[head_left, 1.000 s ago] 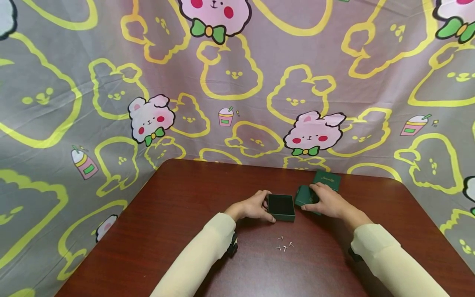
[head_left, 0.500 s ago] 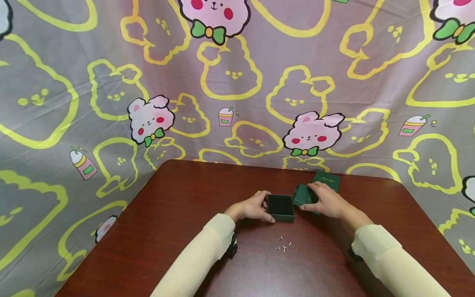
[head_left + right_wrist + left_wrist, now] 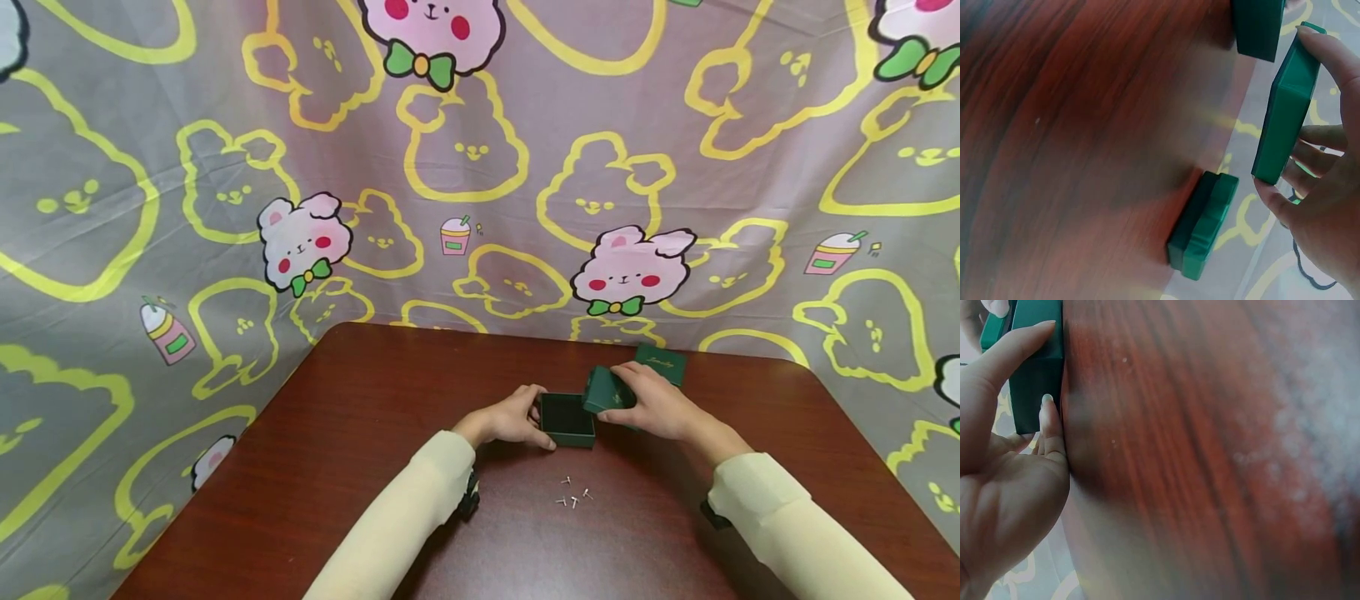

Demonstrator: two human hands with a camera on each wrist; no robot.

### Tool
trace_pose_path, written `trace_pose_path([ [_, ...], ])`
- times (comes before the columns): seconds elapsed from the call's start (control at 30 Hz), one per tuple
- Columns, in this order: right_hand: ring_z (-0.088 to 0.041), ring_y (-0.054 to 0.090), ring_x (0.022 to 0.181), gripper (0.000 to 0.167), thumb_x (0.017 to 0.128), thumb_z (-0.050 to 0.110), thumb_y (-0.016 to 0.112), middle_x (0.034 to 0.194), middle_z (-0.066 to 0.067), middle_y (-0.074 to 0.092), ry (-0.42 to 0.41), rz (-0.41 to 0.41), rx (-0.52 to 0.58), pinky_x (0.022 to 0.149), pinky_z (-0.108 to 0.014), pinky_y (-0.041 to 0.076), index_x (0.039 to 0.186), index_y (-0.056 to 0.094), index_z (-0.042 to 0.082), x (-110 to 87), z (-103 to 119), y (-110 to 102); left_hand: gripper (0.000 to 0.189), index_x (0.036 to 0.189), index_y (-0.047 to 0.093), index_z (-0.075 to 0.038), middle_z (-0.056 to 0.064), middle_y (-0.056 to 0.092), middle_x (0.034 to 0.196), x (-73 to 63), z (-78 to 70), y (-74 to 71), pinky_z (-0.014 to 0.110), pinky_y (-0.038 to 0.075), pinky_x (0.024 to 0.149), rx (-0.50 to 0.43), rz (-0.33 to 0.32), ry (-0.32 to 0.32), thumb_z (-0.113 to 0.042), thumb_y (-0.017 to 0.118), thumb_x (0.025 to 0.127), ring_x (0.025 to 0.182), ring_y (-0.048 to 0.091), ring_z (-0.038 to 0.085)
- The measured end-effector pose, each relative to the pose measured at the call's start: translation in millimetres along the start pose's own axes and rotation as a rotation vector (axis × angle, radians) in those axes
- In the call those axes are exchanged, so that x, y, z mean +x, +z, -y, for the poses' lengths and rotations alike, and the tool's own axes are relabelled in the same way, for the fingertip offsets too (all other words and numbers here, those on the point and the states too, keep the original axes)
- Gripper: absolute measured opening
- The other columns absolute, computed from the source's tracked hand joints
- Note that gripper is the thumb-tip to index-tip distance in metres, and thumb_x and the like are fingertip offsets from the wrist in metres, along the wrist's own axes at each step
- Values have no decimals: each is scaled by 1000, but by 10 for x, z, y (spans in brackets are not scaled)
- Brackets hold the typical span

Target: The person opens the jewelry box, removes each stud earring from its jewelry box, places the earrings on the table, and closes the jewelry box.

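Note:
An open dark-green box bottom (image 3: 568,439) with a black inside sits on the table. My left hand (image 3: 516,417) grips its left end, thumb along the front wall, as the left wrist view shows with the box's green side (image 3: 1038,381). My right hand (image 3: 651,402) holds a green box lid (image 3: 606,390) by its edges, thumb at the near side and fingers over the far side. Tilted, the lid overlaps the right rim of the box bottom in the head view. From the right wrist, the lid (image 3: 1288,109) appears raised off the table.
Behind my right hand lies another green box (image 3: 662,363) with gold lettering on top. Several small pale pins (image 3: 574,502) lie loose in front of the open box. A patterned cloth (image 3: 510,225) hangs behind the brown table (image 3: 375,500).
My right hand has lifted the lid and moved it left, up to the rim of the box bottom. The left hand stays on the box bottom, and the pins have not moved.

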State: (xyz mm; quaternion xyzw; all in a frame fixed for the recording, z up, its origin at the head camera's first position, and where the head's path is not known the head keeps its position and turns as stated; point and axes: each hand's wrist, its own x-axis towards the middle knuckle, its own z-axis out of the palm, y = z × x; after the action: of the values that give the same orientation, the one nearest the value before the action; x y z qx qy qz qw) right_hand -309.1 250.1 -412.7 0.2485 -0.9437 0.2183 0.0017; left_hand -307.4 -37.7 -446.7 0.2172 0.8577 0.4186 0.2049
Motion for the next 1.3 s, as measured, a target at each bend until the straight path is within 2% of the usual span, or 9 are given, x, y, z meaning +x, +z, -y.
trace_pose_path([
  [0.17, -43, 46, 133, 93, 84, 53, 80, 147, -26, 48, -15, 12, 21, 106, -63, 40, 146, 46, -7, 25, 78, 3, 75, 136, 45, -13, 6, 45, 116, -1, -17, -9, 27, 45, 84, -7, 2, -10, -18, 91, 77, 99, 52, 15],
  [0.8, -32, 54, 121, 90, 82, 56, 81, 141, -17, 53, -162, 67, 71, 95, -51, 50, 145, 50, -1, 152, 366, 165, 78, 136, 45, -12, 5, 44, 117, 35, -9, 2, 25, 45, 87, 20, -9, 7, -14, 92, 74, 98, 52, 12],
  [1.0, -32, 54, 122, 88, 82, 55, 82, 141, -16, 54, -193, 82, 66, 97, -51, 49, 144, 52, -1, 189, 403, 217, 78, 137, 46, -12, 5, 45, 117, 28, -9, 5, 29, 45, 90, 33, -14, -10, -16, 92, 75, 100, 50, 14],
  [1.3, -30, 53, 123, 87, 83, 54, 81, 142, -14, 53, -206, 108, 71, 97, -51, 49, 146, 51, 2, 205, 400, 269, 78, 136, 46, -11, 4, 44, 118, 17, -12, 12, 29, 44, 92, 30, -16, -1, -16, 93, 74, 104, 48, 15],
])
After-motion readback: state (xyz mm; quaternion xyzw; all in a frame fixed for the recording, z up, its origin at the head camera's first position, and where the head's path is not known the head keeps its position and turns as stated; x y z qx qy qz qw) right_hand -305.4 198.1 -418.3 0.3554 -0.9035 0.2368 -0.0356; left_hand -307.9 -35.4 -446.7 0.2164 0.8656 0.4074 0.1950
